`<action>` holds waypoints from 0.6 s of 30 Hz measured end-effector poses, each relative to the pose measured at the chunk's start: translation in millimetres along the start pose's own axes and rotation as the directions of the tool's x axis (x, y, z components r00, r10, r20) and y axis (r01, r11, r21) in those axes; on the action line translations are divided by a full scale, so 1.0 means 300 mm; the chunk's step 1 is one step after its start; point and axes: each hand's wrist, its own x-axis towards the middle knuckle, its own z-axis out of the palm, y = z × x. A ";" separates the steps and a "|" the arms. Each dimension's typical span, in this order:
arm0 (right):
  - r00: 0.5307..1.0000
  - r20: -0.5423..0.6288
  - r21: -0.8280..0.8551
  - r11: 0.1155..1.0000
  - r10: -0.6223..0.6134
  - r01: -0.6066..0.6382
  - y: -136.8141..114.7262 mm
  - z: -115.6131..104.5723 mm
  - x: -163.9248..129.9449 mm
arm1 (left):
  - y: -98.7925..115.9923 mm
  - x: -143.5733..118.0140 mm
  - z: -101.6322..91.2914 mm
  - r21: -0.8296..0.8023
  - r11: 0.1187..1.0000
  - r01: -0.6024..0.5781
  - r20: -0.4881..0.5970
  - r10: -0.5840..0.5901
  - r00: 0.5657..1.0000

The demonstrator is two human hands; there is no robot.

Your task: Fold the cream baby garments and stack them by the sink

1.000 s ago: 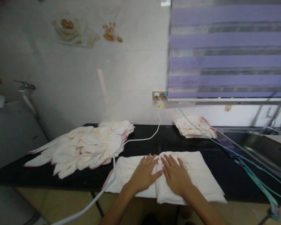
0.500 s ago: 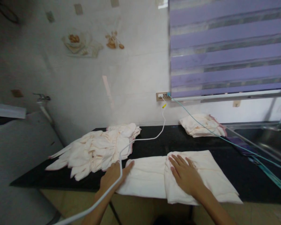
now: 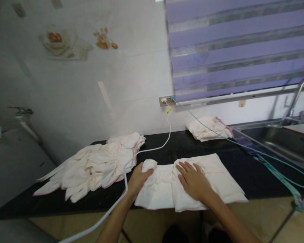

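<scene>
A folded white cloth (image 3: 218,175) lies along the front of the black counter. At its left end, my left hand (image 3: 138,179) grips the edge, thumb on top and fingers mostly hidden behind. A corner of the fabric is bunched up above that thumb. My right hand (image 3: 194,182) rests flat on the middle of the cloth, fingers spread, near a fold line. To the left lies a loose heap of cream-white cloth pieces (image 3: 93,165) with pink edging. A white cable (image 3: 126,179) passes in front of my left wrist.
Against the wall sits another pink-edged cloth bundle (image 3: 209,129). A steel sink (image 3: 291,141) is on the right of the black counter (image 3: 164,153). A teal lanyard (image 3: 281,179) hangs over the front edge by a dark phone-like object (image 3: 247,145). Both cables reach a wall socket (image 3: 167,100).
My left hand has taken hold of the cloth's left end and raised it, bunching the corner. My right hand stays flat on the cloth. The view has turned somewhat to the right.
</scene>
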 end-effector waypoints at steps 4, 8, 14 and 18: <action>1.000 -0.021 0.075 0.997 -0.005 0.006 0.006 0.006 -0.001 | 0.094 -0.014 0.110 -0.234 0.972 0.030 0.085 -0.010 0.996; 0.968 -0.218 0.482 0.876 0.128 -0.007 0.047 0.024 0.017 | 0.166 -0.006 0.240 -0.286 0.958 0.026 0.168 0.023 0.986; 0.799 -0.168 0.984 0.051 0.577 0.171 0.116 0.006 0.049 | 0.199 0.037 0.440 -0.279 0.958 -0.067 0.236 0.136 0.962; 0.828 -0.062 0.959 -0.196 0.557 0.204 0.138 -0.033 0.041 | 0.222 0.010 0.548 -0.014 0.978 -0.207 0.326 0.200 0.924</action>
